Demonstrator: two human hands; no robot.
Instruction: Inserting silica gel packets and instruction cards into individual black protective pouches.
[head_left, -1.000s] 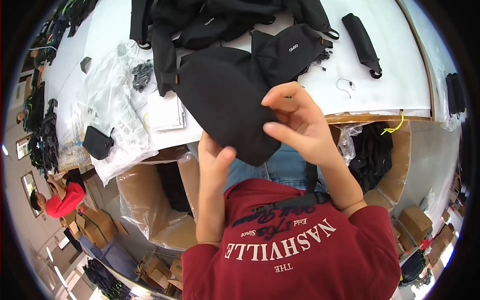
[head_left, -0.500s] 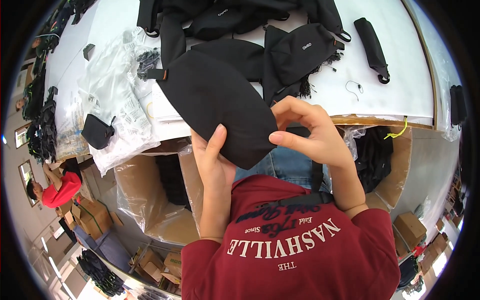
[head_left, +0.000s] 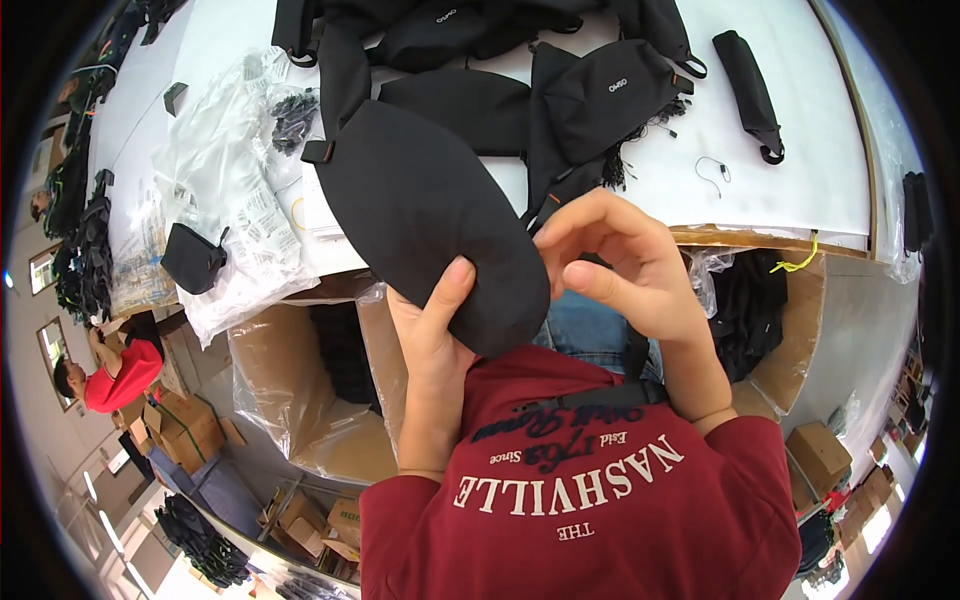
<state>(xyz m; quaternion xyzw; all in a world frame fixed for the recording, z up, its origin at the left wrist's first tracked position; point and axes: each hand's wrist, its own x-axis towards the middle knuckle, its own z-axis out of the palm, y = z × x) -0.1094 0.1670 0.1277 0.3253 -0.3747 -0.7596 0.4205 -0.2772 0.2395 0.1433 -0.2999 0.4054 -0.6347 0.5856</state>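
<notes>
A black fabric pouch [head_left: 430, 210] with rounded ends is tilted in front of me, a small loop tab [head_left: 318, 151] at its far left corner. My left hand [head_left: 432, 325] grips its near end, thumb on top and the other fingers hidden beneath. At the pouch's right edge, my right hand [head_left: 635, 265] has its thumb and bent index finger apart. Its index fingertip is close to the edge; whether it touches cannot be made out. Beyond the pouch, more black pouches lie on the white table [head_left: 800, 205], one with a bundle of black cords [head_left: 614, 170] beside it.
Clear plastic bags [head_left: 225, 165] and a small black pouch [head_left: 194, 258] lie on the left. A rolled black pouch [head_left: 748, 95] and a thin cord loop [head_left: 713, 172] are on the right. Plastic-lined cartons [head_left: 275, 385] stand below the table edge. Another person [head_left: 122, 375] is far left.
The pouch's near end has swung slightly toward me and looks rounder. My right thumb has left the pouch's edge, opening a gap from the index finger.
</notes>
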